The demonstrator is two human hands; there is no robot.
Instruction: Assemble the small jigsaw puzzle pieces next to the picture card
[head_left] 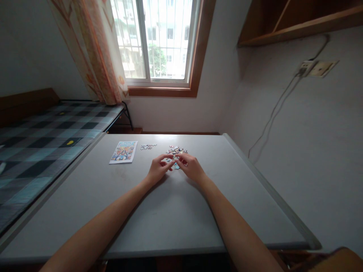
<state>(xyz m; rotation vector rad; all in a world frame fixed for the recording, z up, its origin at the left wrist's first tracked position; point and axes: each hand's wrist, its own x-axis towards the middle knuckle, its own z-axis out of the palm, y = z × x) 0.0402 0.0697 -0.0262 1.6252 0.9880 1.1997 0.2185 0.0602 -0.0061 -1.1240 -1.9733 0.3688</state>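
Note:
Over the near side of a pile of small puzzle pieces (177, 150), my two hands meet fingertip to fingertip. My left hand (159, 168) and my right hand (190, 166) both pinch at a small pale puzzle piece (174, 156) between them; its outline is hard to make out. Some light blue pieces show below and between the fingers. Left of the pile lies a smaller group of puzzle pieces (146, 147). Farther left, a printed picture sheet (123, 152) rests flat, showing a colourful design.
The grey table (176, 219) has raised edges at left and right. A bed with a checked cover (56, 132) stands at the left. Behind are a curtain (96, 49) and a barred window. On the right wall are a shelf (300, 30) and a socket with hanging cables (307, 68).

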